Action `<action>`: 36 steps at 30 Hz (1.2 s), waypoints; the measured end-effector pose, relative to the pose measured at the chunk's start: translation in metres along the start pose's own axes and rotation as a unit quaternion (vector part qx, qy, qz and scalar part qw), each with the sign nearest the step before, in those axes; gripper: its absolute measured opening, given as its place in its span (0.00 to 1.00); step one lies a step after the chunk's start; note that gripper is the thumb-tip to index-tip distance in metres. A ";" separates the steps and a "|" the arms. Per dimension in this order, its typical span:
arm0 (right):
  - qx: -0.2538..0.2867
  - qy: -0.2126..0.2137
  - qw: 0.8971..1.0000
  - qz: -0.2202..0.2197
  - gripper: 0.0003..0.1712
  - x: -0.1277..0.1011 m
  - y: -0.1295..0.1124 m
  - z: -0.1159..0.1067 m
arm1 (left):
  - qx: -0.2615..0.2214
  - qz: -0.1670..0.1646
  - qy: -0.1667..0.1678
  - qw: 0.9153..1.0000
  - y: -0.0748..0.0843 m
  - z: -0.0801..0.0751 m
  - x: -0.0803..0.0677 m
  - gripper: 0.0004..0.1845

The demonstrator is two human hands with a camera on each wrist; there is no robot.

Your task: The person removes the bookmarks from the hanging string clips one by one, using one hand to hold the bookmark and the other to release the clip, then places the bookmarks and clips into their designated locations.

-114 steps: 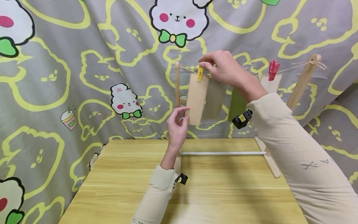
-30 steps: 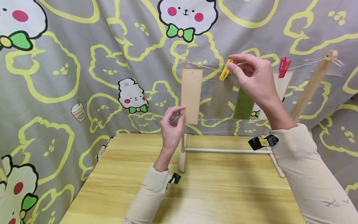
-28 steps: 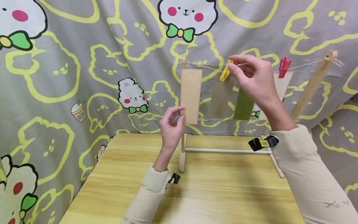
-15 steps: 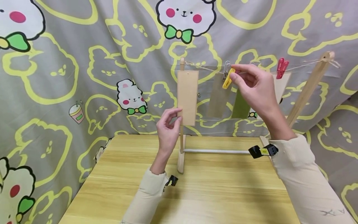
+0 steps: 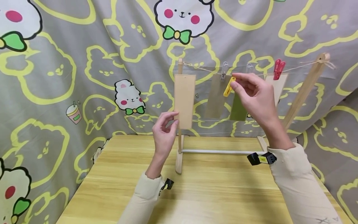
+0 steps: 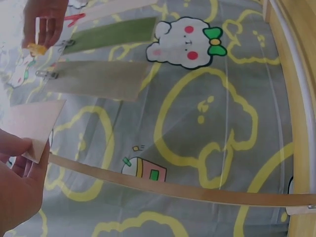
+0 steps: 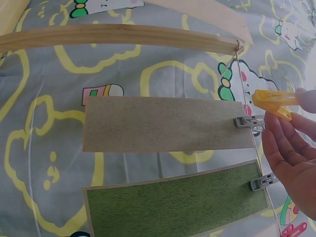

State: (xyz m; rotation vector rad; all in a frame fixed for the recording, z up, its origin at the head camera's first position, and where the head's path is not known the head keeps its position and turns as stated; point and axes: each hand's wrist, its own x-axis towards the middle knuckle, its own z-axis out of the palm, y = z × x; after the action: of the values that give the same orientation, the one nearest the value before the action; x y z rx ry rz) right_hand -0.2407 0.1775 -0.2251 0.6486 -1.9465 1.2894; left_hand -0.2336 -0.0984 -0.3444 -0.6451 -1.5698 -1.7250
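My left hand [image 5: 165,133] pinches a plain beige rectangular card [image 5: 185,101] by its lower left edge, thumb in front in the left wrist view. The card stands upright with a small hole near its top, in front of the left post. My right hand [image 5: 260,102] pinches a yellow clothespin [image 7: 274,98] between thumb and fingers, just in front of the string. Behind it a grey-brown card [image 7: 165,124] and a green card [image 7: 177,205] hang from the string, each by a clear clip with metal parts. A red clothespin [image 5: 278,69] holds a cream card [image 5: 277,88] farther right.
The string runs between two wooden posts, the left post [image 5: 180,140] and the right post [image 5: 303,90]. A white rod [image 5: 218,151] joins their feet low over the wooden table [image 5: 134,174]. A patterned grey curtain [image 5: 56,77] hangs close behind.
The yellow clothespin, on the beige card's top in the oldest frame, came off in my right hand and has since moved lower, below the string. My left hand has shifted the beige card left.
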 end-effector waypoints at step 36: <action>0.061 0.031 0.998 -0.008 0.20 -0.057 0.001 0.000 | 0.006 -0.022 0.005 1.000 0.012 -0.032 -0.035 0.14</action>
State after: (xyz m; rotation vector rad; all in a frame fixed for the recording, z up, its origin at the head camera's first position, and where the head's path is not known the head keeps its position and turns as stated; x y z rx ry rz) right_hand -0.2051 0.1793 -0.2701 0.6749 -1.8204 1.4115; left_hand -0.1995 -0.1239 -0.3685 -0.5983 -1.5965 -1.7486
